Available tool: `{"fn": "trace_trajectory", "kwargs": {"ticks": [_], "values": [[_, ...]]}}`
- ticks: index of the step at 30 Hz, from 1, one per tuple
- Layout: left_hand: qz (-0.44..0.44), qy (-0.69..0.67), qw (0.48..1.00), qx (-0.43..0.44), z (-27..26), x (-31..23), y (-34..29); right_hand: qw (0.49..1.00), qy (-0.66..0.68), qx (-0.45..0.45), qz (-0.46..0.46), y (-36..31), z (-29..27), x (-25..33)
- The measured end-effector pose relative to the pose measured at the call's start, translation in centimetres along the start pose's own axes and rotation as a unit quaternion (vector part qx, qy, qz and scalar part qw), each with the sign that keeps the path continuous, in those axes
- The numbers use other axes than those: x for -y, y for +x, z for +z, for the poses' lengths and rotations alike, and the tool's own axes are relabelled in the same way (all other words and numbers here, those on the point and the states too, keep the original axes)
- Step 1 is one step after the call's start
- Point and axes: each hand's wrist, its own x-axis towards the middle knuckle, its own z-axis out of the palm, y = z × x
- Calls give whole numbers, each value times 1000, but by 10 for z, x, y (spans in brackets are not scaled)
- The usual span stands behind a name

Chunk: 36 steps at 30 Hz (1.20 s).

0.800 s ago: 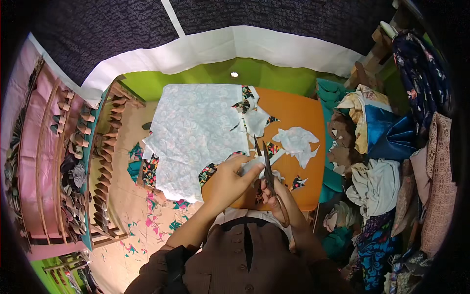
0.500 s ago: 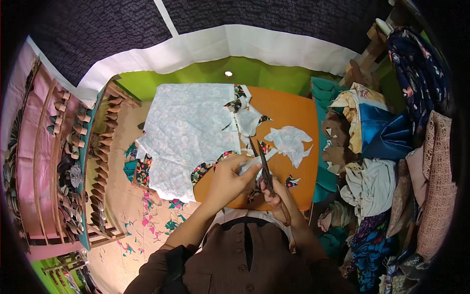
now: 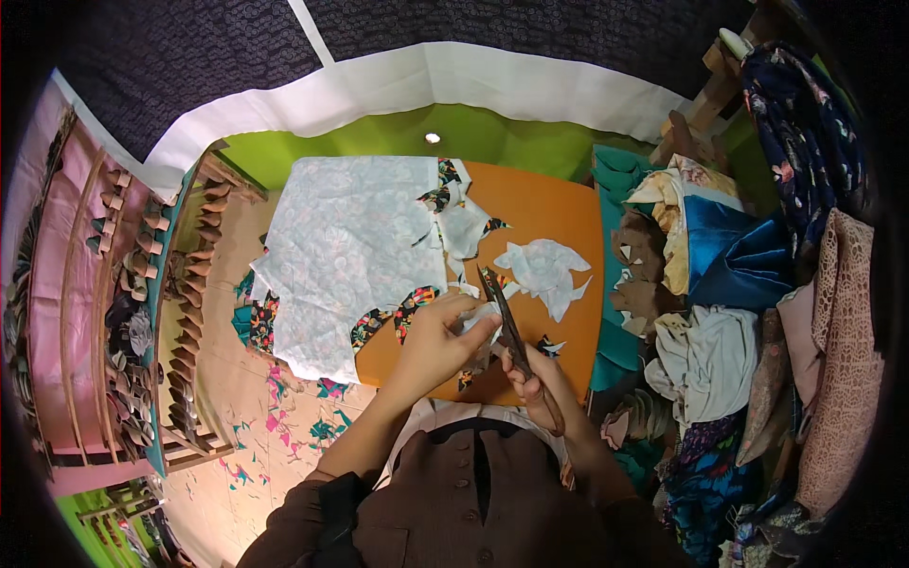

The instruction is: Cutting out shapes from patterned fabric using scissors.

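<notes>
My right hand [image 3: 536,386] grips a pair of dark metal scissors [image 3: 508,327], its fingers wrapped around the handles. The blades point away from me, their tips close together. Opposite them, my left hand [image 3: 441,336] pinches a small pale piece of fabric [image 3: 480,315] between thumb and fingers, close beside the blades. A large floral fabric [image 3: 346,251], pale underside up, is spread to the left, and its folded edges show a dark print. Beyond my hands, a cut part [image 3: 461,227] lies at its right edge. Another pale cut piece [image 3: 546,270] rests farther right.
The orange table [image 3: 530,194] carries the fabric, with a small dark scrap [image 3: 549,346] near its right front. Racks of shoe-like forms [image 3: 194,312] stand at left. Coloured scraps [image 3: 317,426] litter the floor. Folded and draped cloths [image 3: 705,360] crowd the right side.
The whole view has shifted slightly, so the table and fabric appear farther left. The scissor tips look closer together than before. Both hands keep their grips.
</notes>
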Motion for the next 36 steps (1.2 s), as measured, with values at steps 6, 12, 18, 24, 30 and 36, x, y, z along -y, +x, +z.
{"fn": "trace_trajectory", "kwargs": {"ticks": [6, 12, 18, 24, 30, 36], "values": [[42, 118, 992, 16, 1, -4, -2, 998, -37, -20, 48, -4, -4, 10], [99, 182, 978, 13, 7, -5, -3, 995, -99, -22, -25, -6, -12, 4], [68, 139, 988, 1, 8, -9, -1, 997, -70, -22, 13, -7, -15, 0], [-45, -55, 993, 91, 7, 13, 7, 984, 168, -18, 60, -3, -22, -9], [-164, -275, 938, 131, 17, 11, 7, 971, 188, -141, 32, 27, -23, -8], [-107, -124, 972, 169, 25, 18, 8, 975, 180, -121, 52, 47, -28, 0]]}}
